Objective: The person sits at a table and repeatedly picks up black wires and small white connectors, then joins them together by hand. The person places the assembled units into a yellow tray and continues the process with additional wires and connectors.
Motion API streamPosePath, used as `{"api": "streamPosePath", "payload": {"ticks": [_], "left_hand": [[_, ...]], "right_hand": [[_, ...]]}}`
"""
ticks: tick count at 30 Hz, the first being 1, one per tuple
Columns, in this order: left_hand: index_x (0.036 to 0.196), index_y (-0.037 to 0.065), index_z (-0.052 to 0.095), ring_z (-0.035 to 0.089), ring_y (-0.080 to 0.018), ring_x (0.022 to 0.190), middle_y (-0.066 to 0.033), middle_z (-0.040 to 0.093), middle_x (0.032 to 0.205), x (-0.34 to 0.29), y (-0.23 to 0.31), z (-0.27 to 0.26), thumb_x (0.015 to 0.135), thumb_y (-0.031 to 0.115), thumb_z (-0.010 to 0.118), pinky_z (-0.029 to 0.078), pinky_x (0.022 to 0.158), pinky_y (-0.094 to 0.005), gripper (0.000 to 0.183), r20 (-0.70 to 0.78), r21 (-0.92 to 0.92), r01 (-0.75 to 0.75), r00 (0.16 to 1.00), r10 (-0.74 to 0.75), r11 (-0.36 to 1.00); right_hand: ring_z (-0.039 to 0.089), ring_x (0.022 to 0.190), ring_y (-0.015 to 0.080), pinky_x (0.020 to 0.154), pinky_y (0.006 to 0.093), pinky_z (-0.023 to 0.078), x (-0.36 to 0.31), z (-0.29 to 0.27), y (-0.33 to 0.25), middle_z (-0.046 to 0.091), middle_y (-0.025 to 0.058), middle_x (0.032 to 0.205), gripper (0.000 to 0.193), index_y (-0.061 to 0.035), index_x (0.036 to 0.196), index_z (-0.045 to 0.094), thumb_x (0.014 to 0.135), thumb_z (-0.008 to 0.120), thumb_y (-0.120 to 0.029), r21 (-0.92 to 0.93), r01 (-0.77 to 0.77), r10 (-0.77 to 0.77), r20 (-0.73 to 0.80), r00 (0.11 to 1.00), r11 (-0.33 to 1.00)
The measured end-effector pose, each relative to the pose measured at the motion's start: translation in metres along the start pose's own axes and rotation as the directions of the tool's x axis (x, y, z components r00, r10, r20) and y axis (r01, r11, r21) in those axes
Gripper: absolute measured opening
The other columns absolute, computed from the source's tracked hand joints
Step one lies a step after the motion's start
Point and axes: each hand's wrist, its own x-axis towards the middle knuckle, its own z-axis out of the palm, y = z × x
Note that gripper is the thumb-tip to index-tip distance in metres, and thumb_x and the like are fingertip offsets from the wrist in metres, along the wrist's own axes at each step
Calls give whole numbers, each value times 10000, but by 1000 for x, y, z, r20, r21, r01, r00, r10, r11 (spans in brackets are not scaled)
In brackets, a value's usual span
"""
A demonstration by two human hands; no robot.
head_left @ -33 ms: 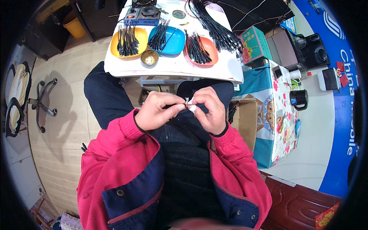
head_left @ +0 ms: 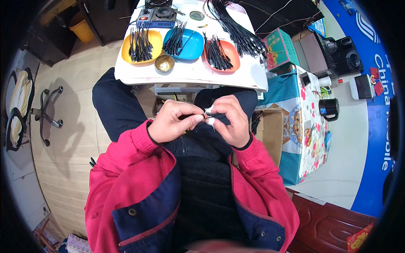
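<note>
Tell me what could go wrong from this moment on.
The left hand pinches a small wire piece by the fingertips, the right hand close against it, so it might slip and drop. The metal bowl stands near the front edge of the table; a knock could tip it off. Black cables jut past the rim of the orange tray and could snag.

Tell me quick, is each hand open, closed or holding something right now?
Left hand: closed, thumb and forefinger pinching thin wires.
Right hand: fingers curled, white material at the fingertips; whether they grip the wires cannot be told.
</note>
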Motion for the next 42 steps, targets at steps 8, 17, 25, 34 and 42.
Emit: {"api": "streamPosePath", "payload": {"ticks": [8,17,25,34,42], "left_hand": [[993,8,702,493,-29,589,16,602,697,-2,4,-3,960,129,610,370,497,-189,155,190,-437,309,950,-249,845],[989,-6,695,480,-26,581,11,591,676,-4,6,-9,958,135,613,353,504,-180,166,278,-446,321,937,-212,835],[1019,-31,662,517,-40,621,-3,609,738,2,7,-5,946,94,621,406,558,-183,151,267,-489,368,926,-266,791],[1017,-54,649,534,-71,637,-54,628,780,3,-1,-3,903,15,640,414,561,-200,133,-35,-609,125,982,-185,783],[1007,-47,648,529,-83,619,-131,668,864,-1,-2,9,907,40,636,426,541,-214,133,83,-758,156,986,-144,633]], "right_hand": [[598,829,274,761,377,476,-1,0,0,609,81,900,331,-49,908,640,611,761,30,-93,156,-157,-4,988,983],[613,912,286,801,375,503,4,-10,6,626,83,1003,366,-38,1029,652,692,794,-51,43,151,-154,86,984,988],[618,827,272,718,361,492,7,-16,8,631,96,942,296,-35,940,627,680,754,25,7,218,-217,133,967,976],[617,876,318,773,400,501,2,-45,17,633,129,963,282,-18,967,616,705,692,50,-295,56,-53,19,998,954],[662,891,275,780,344,528,2,-20,-2,659,130,1013,319,-10,997,663,697,763,29,-16,80,-79,31,996,997]]}}
